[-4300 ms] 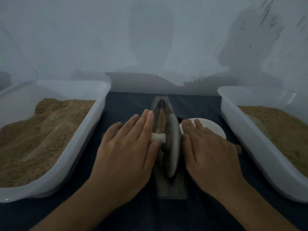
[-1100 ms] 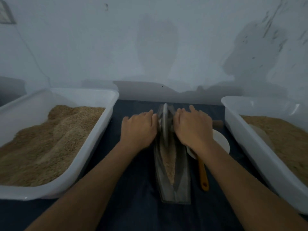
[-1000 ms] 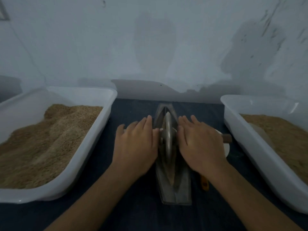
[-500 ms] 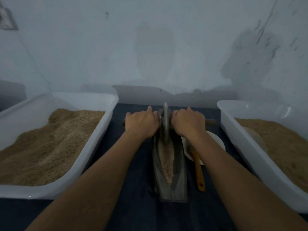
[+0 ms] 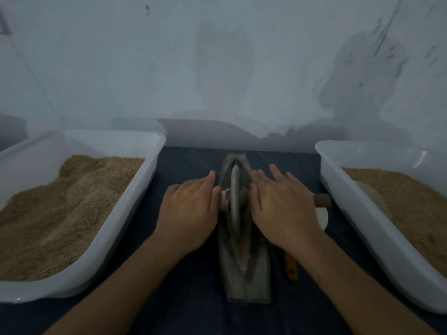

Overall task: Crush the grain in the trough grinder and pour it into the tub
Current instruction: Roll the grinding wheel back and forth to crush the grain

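Note:
A grey boat-shaped trough grinder (image 5: 244, 281) lies lengthwise on the dark cloth in front of me. Its grinding wheel (image 5: 235, 197) stands upright in the groove, about midway along it. My left hand (image 5: 191, 213) presses flat on the axle handle left of the wheel, fingers straight. On the right handle (image 5: 321, 200) my right hand (image 5: 283, 209) presses the same way, and the handle's brown end sticks out past it. Tan grain (image 5: 243, 252) lies in the groove nearer me. A white tub (image 5: 135, 201) of grain stands on the left, another white tub (image 5: 358, 213) on the right.
A small white dish (image 5: 321, 217) lies on the cloth between the grinder and the right tub, mostly hidden by my right hand. An orange handle (image 5: 291, 267) shows beside my right wrist. A pale wall stands close behind the table.
Over the last half second my hands rolled the wheel back toward me from the far end of the trough. My fingers went from curled over the handles to stretched flat.

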Action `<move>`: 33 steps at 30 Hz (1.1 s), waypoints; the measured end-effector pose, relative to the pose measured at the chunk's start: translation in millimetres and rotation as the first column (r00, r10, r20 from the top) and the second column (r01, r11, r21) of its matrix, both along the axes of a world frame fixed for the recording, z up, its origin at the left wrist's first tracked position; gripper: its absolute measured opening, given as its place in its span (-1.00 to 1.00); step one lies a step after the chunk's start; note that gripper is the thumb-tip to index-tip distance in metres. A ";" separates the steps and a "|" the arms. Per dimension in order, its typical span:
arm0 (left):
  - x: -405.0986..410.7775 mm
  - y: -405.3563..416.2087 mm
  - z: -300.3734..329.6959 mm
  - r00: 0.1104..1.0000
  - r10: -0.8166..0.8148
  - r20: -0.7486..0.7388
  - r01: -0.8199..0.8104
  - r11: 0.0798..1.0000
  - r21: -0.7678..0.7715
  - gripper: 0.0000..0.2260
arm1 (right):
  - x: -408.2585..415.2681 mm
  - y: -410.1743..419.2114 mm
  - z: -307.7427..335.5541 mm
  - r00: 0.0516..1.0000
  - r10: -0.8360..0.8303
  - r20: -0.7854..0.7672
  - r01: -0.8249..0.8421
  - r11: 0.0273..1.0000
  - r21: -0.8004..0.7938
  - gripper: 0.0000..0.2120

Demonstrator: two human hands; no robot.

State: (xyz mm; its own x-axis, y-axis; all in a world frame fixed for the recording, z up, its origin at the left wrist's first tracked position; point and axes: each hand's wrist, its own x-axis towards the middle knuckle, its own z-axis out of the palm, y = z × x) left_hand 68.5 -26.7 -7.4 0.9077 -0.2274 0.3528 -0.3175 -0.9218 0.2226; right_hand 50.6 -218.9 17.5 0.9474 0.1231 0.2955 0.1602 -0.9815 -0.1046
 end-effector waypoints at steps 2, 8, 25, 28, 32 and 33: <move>36.8 -10.9 6.9 0.999 0.051 0.013 -0.052 0.995 0.080 -0.52 | 42.2 -7.0 2.9 0.995 -0.057 -0.087 0.060 0.998 0.030 -0.42; 76.3 -32.6 26.4 0.991 0.118 0.063 -0.130 0.963 0.237 -0.43 | 77.7 -14.6 11.1 0.962 -0.173 -0.212 0.189 0.980 0.057 -0.74; 49.4 -15.4 9.8 0.989 0.078 0.123 -0.113 0.945 0.307 -0.68 | 70.6 -5.2 1.2 0.988 -0.128 -0.083 0.130 0.992 0.010 -0.45; 88.2 -19.1 18.1 0.993 0.117 0.021 -0.118 0.950 0.289 -0.79 | 93.7 0.6 16.2 0.976 -0.191 -0.105 0.196 0.980 0.043 -0.58; 67.9 -7.1 5.2 0.997 0.070 0.028 -0.074 0.981 0.181 -0.77 | 69.0 13.3 14.1 0.987 -0.157 -0.043 0.155 0.987 -0.028 -0.52; 53.3 -2.2 -1.4 0.996 0.047 0.072 -0.057 0.989 0.137 -0.74 | 53.2 14.1 9.6 0.990 -0.138 -0.020 0.137 0.990 -0.020 -0.48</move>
State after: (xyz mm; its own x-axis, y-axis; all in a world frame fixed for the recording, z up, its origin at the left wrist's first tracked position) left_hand 121.8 -28.9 -8.7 0.8943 -0.2315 0.3829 -0.2781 -0.9580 0.0704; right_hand 103.8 -204.8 27.0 0.9616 -0.0034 0.2743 0.0217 -0.9959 -0.0882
